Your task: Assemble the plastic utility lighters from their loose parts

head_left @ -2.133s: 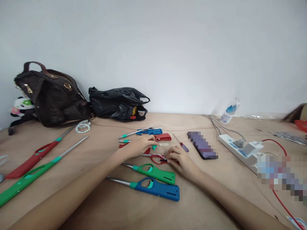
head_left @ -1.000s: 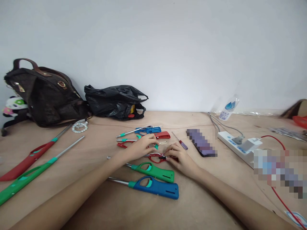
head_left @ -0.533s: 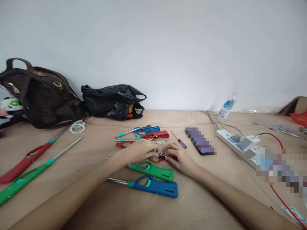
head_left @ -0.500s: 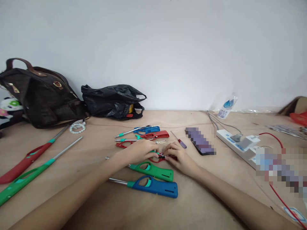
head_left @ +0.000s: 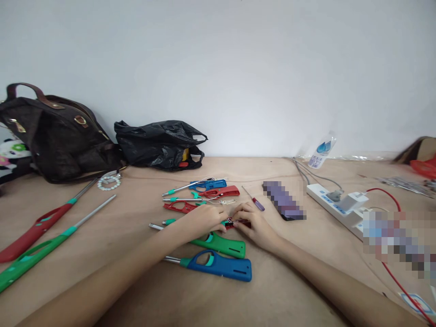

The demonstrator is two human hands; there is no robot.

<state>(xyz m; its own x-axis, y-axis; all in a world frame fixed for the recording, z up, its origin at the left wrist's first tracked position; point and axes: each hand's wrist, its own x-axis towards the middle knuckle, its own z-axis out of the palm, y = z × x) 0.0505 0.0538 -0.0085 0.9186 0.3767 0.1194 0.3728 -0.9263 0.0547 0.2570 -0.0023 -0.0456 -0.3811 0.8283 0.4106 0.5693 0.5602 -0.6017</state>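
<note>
Both my hands meet at the middle of the wooden table (head_left: 143,295) over an opened red lighter body (head_left: 240,223) with small wires. My left hand (head_left: 204,219) is curled, its fingertips pinching at the lighter's left end near a small teal part. My right hand (head_left: 254,223) is also curled and presses on the lighter's right end. Just in front of my hands lie a green long-nosed lighter (head_left: 225,245) and a blue one (head_left: 218,267). Behind my hands lie a loose red shell half (head_left: 180,207), another red shell (head_left: 221,191), a blue shell (head_left: 209,184) and a small screwdriver (head_left: 255,200).
A red lighter (head_left: 37,229) and a green lighter (head_left: 37,255) lie at the left. A brown handbag (head_left: 57,131), a bead bracelet (head_left: 108,182) and a black plastic bag (head_left: 160,143) sit by the wall. A phone (head_left: 282,205), a power strip (head_left: 335,206), a bottle (head_left: 320,152) and a red cable (head_left: 402,290) are at the right.
My left hand has slid nearer and to the right, uncovering the loose red shell half and a metal nozzle tip. My right hand stays on the red lighter body.
</note>
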